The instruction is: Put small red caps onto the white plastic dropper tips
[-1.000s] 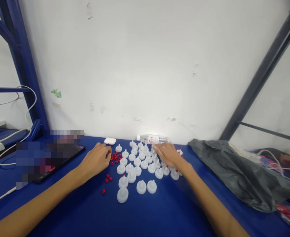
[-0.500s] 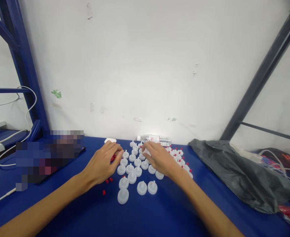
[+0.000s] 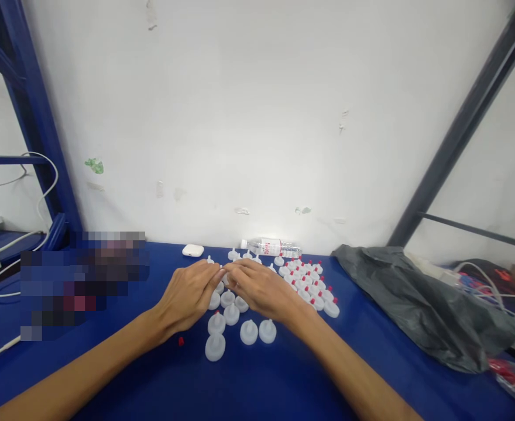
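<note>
My left hand (image 3: pixel 192 292) and my right hand (image 3: pixel 260 286) meet fingertip to fingertip above a group of white nozzle caps (image 3: pixel 232 314). Both hands are closed in a pinch. A small white nozzle tip (image 3: pixel 221 267) shows between them, seemingly part of a cap in my right fingers. What my left fingers hold is hidden. Caps without red tips stand beneath and in front of the hands, while one nearby cap (image 3: pixel 216 323) has a bit of red at its top. A loose red tip (image 3: pixel 181 341) lies below my left wrist.
Right of my right hand stands a cluster of red-tipped white caps (image 3: pixel 314 286). A clear plastic bottle (image 3: pixel 273 247) and a white case (image 3: pixel 193 250) lie by the wall. Dark grey cloth (image 3: pixel 398 292) covers the right side; a blue post (image 3: pixel 42 117) rises at left.
My right hand has moved left from over the caps to meet my left hand, and both now pinch together. More of the red-tipped cluster shows. The view has shifted slightly.
</note>
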Tool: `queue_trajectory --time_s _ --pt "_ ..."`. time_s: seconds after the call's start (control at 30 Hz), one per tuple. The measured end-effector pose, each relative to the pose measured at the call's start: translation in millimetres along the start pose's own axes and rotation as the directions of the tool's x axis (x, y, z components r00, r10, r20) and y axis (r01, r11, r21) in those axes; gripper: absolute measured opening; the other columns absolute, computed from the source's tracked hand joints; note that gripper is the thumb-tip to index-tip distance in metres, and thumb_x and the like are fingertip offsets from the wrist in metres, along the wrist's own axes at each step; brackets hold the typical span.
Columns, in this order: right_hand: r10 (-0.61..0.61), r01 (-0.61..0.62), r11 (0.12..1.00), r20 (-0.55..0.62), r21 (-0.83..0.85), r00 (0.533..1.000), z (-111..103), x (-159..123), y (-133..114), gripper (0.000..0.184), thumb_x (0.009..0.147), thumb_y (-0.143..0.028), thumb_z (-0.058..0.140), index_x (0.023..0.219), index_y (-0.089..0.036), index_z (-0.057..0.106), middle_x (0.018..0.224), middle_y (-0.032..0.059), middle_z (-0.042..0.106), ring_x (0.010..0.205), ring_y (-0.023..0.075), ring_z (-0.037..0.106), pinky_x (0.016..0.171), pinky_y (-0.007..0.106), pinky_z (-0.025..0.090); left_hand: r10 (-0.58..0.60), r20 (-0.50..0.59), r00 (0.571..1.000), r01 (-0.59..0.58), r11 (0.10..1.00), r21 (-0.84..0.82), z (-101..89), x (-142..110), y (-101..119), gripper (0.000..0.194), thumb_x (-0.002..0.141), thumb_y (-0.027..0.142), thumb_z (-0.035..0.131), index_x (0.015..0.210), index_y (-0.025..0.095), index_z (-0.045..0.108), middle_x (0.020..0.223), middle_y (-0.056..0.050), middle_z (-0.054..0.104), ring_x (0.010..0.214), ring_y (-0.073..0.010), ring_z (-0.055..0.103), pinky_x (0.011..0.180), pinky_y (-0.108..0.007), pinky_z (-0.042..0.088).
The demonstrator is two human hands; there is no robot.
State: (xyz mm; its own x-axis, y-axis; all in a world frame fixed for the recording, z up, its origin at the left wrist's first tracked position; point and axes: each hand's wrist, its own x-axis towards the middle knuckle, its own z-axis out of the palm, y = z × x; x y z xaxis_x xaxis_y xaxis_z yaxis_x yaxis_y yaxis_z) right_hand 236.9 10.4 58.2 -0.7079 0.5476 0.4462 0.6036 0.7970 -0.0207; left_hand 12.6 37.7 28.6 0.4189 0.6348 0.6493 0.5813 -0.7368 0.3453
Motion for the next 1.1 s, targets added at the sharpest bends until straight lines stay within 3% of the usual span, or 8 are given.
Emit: queue_trajectory --time_s 0.13,0.27,0.4,0.53,0.63,0.8,0.93,1.1 --pt "0.017 -0.017 0.994 0.005 -0.106 1.000 4 0 13 0.043 0.107 -0.001 0.049 0.116 -0.035 0.072 0.142 0.0027 0.079 0.145 0.0254 0.067 0.121 0.043 0.061 -0.123 -0.029 0.992 0.122 0.992 -0.038 4.1 0 -6 0.048 0.113 0.046 0.034 0.070 0.027 0.043 0.061 0.003 0.054 0.057 -0.0190 0.052 0.060 -0.034 0.040" --pt "0.264 -0.278 0.942 -0.099 -0.188 0.959 -9 -21 54 0.040 0.100 0.006 0.052 0.111 -0.025 0.074 0.126 0.0103 0.083 0.128 0.0293 0.075 0.110 0.044 0.064 -0.271 -0.141 0.952 0.268 0.963 -0.039 -16.4 2 -20 0.051 0.115 0.050 0.023 0.068 0.029 0.026 0.058 0.006 0.035 0.054 -0.0166 0.039 0.056 -0.033 0.034" --pt "0.418 -0.450 0.874 -0.188 -0.183 0.889 -18 -47 98 0.030 0.113 -0.012 0.049 0.124 -0.021 0.075 0.125 0.0138 0.080 0.105 0.0274 0.079 0.095 0.044 0.066 -0.343 -0.213 0.915 0.356 0.934 0.024 -33.8 9 -35 0.048 0.110 0.052 0.030 0.068 0.029 0.032 0.058 0.006 0.036 0.057 -0.0177 0.041 0.063 -0.034 0.032" --pt "0.423 -0.441 0.884 -0.136 -0.157 0.896 -4 -54 115 0.034 0.118 -0.023 0.048 0.131 -0.018 0.080 0.138 0.0161 0.081 0.124 0.0301 0.079 0.111 0.047 0.063 -0.370 -0.138 0.919 0.384 0.919 0.092 -27.8 12 -38 0.037 0.104 0.054 0.038 0.078 0.029 0.047 0.062 0.005 0.052 0.060 -0.0218 0.053 0.065 -0.035 0.037" --pt "0.406 -0.415 0.898 -0.090 -0.144 0.910 7 -55 116 0.041 0.118 -0.028 0.047 0.142 -0.021 0.080 0.145 0.0153 0.082 0.139 0.0327 0.074 0.120 0.052 0.057 -0.374 -0.065 0.925 0.379 0.915 0.138 -21.0 12 -37 0.033 0.100 0.053 0.040 0.087 0.029 0.057 0.076 -0.001 0.067 0.076 -0.0274 0.067 0.073 -0.038 0.047" --pt "0.439 -0.446 0.884 -0.080 -0.142 0.895 2 -59 120 0.050 0.118 -0.034 0.036 0.139 -0.041 0.081 0.139 0.0116 0.085 0.134 0.0289 0.077 0.112 0.052 0.056 -0.397 0.006 0.918 0.387 0.897 0.213 -19.1 12 -43 0.034 0.102 0.045 0.041 0.101 0.027 0.070 0.107 -0.010 0.079 0.110 -0.0349 0.072 0.095 -0.046 0.055" --pt "0.506 -0.510 0.841 -0.073 -0.179 0.859 -6 -61 122 0.052 0.117 -0.039 0.034 0.132 -0.041 0.083 0.124 0.0181 0.087 0.126 0.0333 0.080 0.104 0.058 0.053 -0.434 0.065 0.898 0.402 0.873 0.277 -17.9 11 -50 0.033 0.102 0.029 0.046 0.112 0.022 0.077 0.120 -0.014 0.082 0.122 -0.0381 0.071 0.100 -0.049 0.056" --pt "0.578 -0.567 0.792 -0.018 -0.225 0.815 -6 -62 118 0.052 0.120 -0.047 0.033 0.128 -0.037 0.083 0.133 0.0194 0.084 0.132 0.0332 0.075 0.105 0.054 0.051 -0.436 0.140 0.889 0.375 0.869 0.323 -15.3 10 -54 0.032 0.101 0.020 0.051 0.115 0.021 0.079 0.117 -0.012 0.085 0.122 -0.0369 0.070 0.096 -0.045 0.058"
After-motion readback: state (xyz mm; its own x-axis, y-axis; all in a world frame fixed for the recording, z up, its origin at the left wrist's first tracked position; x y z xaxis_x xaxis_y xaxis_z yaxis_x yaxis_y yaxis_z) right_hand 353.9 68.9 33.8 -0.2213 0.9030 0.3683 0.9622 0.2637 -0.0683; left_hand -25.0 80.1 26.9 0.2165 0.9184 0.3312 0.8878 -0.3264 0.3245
